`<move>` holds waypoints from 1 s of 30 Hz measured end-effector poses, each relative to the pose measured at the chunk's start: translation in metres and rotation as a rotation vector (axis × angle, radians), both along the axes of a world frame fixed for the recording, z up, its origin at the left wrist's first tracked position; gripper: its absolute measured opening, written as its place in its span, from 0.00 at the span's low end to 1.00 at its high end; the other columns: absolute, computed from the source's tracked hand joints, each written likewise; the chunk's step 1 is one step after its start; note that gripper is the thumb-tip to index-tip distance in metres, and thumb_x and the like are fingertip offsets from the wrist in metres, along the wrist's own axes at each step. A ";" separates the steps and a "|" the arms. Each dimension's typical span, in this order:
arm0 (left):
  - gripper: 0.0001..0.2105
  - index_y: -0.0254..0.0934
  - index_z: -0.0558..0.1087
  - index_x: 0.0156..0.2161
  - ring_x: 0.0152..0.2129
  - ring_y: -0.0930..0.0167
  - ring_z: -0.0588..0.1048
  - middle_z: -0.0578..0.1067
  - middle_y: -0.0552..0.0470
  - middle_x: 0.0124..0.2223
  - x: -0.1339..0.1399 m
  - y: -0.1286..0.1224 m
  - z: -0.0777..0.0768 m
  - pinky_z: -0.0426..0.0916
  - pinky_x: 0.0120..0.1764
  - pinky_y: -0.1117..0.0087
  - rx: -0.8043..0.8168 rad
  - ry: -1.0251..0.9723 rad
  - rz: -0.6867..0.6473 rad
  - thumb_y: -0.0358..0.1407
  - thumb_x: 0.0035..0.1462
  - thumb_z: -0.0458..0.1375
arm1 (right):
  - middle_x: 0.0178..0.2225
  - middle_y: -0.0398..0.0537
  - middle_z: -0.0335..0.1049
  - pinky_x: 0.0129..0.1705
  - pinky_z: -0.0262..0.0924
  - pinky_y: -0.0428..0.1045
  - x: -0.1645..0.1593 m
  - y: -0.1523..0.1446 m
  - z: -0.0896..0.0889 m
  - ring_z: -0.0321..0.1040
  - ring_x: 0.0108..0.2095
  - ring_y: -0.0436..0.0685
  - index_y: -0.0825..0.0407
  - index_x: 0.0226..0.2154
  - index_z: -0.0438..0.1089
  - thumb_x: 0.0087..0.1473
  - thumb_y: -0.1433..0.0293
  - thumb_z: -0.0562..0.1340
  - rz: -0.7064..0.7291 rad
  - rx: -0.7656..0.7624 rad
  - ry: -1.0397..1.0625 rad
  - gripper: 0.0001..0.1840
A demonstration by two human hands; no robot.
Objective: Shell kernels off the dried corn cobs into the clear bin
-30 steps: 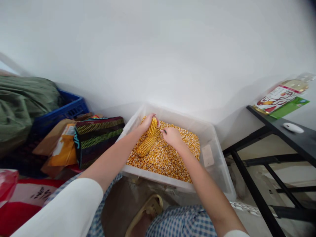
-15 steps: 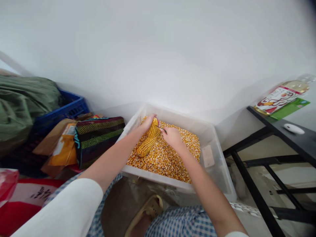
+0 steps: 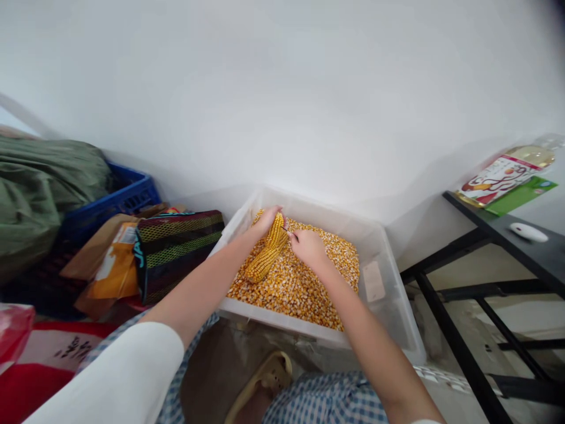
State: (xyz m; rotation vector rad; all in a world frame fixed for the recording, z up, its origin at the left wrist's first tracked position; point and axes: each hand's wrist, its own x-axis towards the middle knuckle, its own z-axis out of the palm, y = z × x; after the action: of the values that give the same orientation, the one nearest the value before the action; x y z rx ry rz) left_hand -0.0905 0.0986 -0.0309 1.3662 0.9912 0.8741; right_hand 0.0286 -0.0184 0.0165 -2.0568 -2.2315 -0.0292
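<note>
Corn cob (image 3: 276, 228) sits in the left hand (image 3: 266, 221)

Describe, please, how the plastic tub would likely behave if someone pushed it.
The tub would probably feel heavy, given the broad bed of kernels inside. Its wide shape makes tipping seem unlikely. Lying loose, the kernels might shift.

Wall (image 3: 282, 106): white, plain, brightest around the middle
Table (image 3: 547, 252): black top, black frame, at right
Floor (image 3: 209, 362): grey, paler at right
</note>
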 end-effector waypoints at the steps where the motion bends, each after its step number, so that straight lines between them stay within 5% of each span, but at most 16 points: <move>1: 0.24 0.33 0.73 0.26 0.17 0.69 0.69 0.71 0.47 0.18 0.000 0.000 0.001 0.65 0.27 0.68 -0.047 -0.055 -0.031 0.45 0.55 0.40 | 0.34 0.56 0.74 0.36 0.56 0.47 0.000 0.000 0.000 0.70 0.35 0.57 0.54 0.35 0.72 0.60 0.61 0.45 0.002 0.000 0.002 0.24; 5: 0.23 0.32 0.73 0.25 0.15 0.70 0.67 0.69 0.49 0.16 0.001 0.001 0.001 0.64 0.25 0.69 -0.144 -0.147 -0.054 0.45 0.53 0.41 | 0.35 0.56 0.74 0.36 0.56 0.47 0.001 0.000 0.000 0.70 0.35 0.56 0.54 0.34 0.73 0.60 0.61 0.44 0.008 0.006 0.004 0.24; 20: 0.23 0.34 0.74 0.25 0.16 0.70 0.69 0.71 0.48 0.18 0.003 0.008 -0.008 0.65 0.27 0.68 -0.097 -0.112 -0.044 0.46 0.53 0.41 | 0.34 0.54 0.74 0.35 0.54 0.46 0.002 -0.001 0.001 0.70 0.34 0.55 0.53 0.34 0.73 0.60 0.62 0.46 0.010 0.005 0.037 0.22; 30: 0.22 0.34 0.72 0.21 0.19 0.70 0.69 0.68 0.51 0.15 0.007 0.002 -0.008 0.65 0.31 0.70 0.122 0.021 0.112 0.44 0.54 0.42 | 0.32 0.54 0.74 0.31 0.51 0.45 0.003 0.002 -0.007 0.68 0.30 0.53 0.54 0.31 0.73 0.59 0.63 0.46 0.023 0.003 0.102 0.23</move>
State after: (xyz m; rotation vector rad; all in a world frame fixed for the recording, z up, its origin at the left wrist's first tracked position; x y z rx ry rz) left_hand -0.0835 0.1008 -0.0384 1.4358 1.0521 1.0199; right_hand 0.0320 -0.0169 0.0097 -1.9835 -2.1929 0.0734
